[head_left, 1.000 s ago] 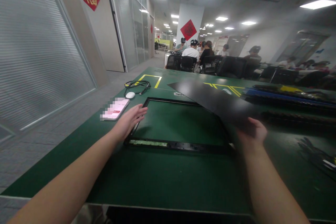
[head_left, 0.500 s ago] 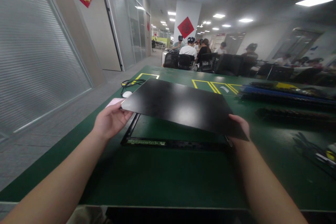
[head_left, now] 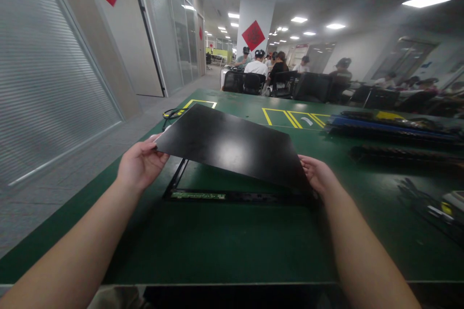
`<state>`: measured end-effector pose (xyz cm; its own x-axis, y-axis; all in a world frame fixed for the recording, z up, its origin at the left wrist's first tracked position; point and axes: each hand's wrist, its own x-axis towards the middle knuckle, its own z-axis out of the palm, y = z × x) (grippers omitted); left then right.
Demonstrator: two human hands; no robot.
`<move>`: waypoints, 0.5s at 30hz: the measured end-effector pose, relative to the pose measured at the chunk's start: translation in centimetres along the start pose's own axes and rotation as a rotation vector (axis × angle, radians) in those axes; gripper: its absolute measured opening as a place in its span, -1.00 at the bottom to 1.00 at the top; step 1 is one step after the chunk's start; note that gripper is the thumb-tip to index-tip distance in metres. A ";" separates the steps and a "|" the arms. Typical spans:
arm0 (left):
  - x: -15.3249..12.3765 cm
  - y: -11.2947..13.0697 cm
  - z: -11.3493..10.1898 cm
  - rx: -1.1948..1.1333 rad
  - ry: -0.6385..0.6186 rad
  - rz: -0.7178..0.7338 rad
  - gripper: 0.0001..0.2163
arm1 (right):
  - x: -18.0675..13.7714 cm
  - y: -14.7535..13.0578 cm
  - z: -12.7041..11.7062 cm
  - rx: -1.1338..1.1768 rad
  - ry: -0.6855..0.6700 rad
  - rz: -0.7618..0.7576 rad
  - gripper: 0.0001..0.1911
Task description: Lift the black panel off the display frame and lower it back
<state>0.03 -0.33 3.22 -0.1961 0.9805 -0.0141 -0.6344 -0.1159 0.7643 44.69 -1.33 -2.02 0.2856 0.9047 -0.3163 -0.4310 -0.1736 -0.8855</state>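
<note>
Now, your left hand (head_left: pixel 139 164) is closed on the near left corner of the black sheet (head_left: pixel 232 147), and your right hand (head_left: pixel 319 176) grips its near right corner, with some fingers hidden under it. The sheet hangs tilted in the air just above the black frame (head_left: pixel 217 196) that lies flat on the green table (head_left: pixel 232 246), right end lower. It looks thin, light and stiff, with a shiny top that may be slippery or scratch, so the side edges look best to hold.
</note>
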 end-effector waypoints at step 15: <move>0.3 -0.5 -0.4 0.030 0.026 -0.041 -0.71 | -0.6 -0.2 0.1 -0.187 0.171 -0.072 -0.87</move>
<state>-0.03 -0.04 2.57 -0.1903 0.9797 -0.0622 -0.6196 -0.0708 0.7817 44.51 -1.78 -1.57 0.4576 0.8409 -0.2889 -0.2431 -0.1942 -0.9504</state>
